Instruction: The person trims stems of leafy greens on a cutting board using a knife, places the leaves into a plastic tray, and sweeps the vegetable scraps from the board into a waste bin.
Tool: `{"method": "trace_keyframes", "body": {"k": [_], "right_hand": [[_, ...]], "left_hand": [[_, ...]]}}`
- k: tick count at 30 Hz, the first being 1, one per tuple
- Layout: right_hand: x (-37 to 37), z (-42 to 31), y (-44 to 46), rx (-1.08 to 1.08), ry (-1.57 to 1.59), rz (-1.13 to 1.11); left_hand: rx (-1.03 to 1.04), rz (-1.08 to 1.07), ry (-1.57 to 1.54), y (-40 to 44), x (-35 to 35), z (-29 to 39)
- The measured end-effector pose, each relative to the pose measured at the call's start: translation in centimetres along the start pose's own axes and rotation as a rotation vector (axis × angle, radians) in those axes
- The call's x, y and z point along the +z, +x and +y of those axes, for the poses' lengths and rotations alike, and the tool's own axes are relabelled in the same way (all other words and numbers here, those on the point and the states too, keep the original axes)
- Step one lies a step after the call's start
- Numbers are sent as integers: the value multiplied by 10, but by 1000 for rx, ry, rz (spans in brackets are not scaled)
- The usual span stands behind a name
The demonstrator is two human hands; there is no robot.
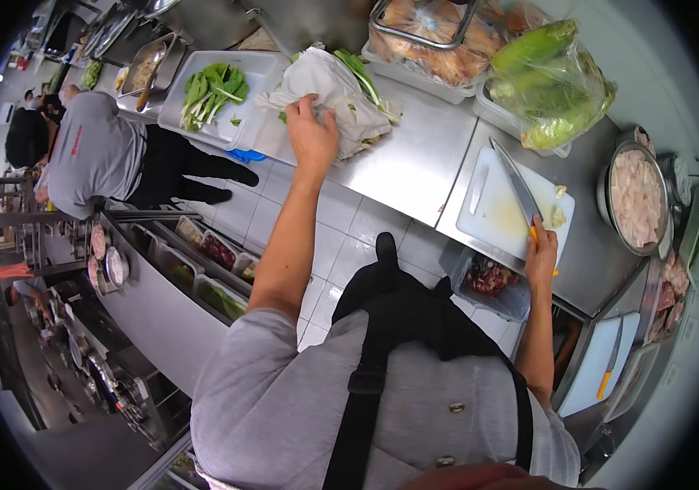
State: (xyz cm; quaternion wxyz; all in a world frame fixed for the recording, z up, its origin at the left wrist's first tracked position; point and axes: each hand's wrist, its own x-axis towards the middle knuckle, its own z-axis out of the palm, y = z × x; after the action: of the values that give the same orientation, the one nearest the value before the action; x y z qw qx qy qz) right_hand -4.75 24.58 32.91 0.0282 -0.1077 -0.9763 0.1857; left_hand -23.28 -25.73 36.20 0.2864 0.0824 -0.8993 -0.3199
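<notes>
Clock directions are given with twelve at the top of the view. The long silver knife with the yellow-orange handle [519, 189] lies between two and three o'clock; its blade is broad toward the grip, narrows to a point, and is directed toward eleven o'clock. The person's right hand [540, 251], at three o'clock, is closed around the handle. At twelve o'clock sits a crumpled, off-white wrap [337, 94], with green leaves and pale stems protruding from it. The person's left hand [314, 140] rests on this wrap, fingers spread and bent; whether it grips the material cannot be told.

The blade extends over a white rectangular cutting board [482, 214], stained pale yellow, with small yellowish pieces near its right edge. The board lies on a brushed stainless-steel counter [423, 159]. Between ten and eleven o'clock, a shallow white plastic tray [263, 72] contains loose green leaves [212, 91]. Between one and two o'clock stands a clear plastic bag of long, light-green produce [544, 86]; near three o'clock, a round metal bowl of pale pink pieces [637, 202].

Below the counter, between three and four o'clock, a grey plastic bin [514, 302] contains dark red matter. White floor tiles [337, 214] occupy the centre; a co-worker in a grey shirt [102, 151] stands near ten o'clock.
</notes>
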Motion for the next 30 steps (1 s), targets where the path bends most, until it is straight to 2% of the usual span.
{"method": "trace_keyframes", "body": {"k": [2, 4, 5, 7, 9, 12, 14, 17, 19, 22, 25, 30], "right_hand": [[4, -8, 16, -35, -100, 59], [5, -36, 33, -81, -120, 145], [9, -69, 48, -262, 82, 130], [19, -164, 75, -418, 414, 15], [39, -250, 108, -666, 523, -20], [87, -350, 149, -774, 565, -14], [114, -386, 167, -807, 479, -24], [137, -406, 182, -852, 266, -71], [133, -410, 190, -875, 130, -143], [124, -407, 208, -1033, 229, -187], [110, -385, 222, -877, 540, -557], [113, -329, 200, -833, 533, -474]], "left_hand": [[79, 63, 98, 1, -1, -4], [111, 32, 103, 4, -7, -12], [129, 11, 107, 5, -10, -17], [110, 2, 61, 6, -16, -15], [84, -9, 16, 3, -19, -16], [51, -6, -22, 1, -17, -21], [41, 24, -31, 7, -12, -30], [54, 46, 4, 22, -11, -36], [24, -38, 0, 33, -8, -43], [-53, -188, 123, 45, -8, -33], [-79, -269, 211, 57, -1, -35], [-147, -310, 213, 57, 8, -37]]}}
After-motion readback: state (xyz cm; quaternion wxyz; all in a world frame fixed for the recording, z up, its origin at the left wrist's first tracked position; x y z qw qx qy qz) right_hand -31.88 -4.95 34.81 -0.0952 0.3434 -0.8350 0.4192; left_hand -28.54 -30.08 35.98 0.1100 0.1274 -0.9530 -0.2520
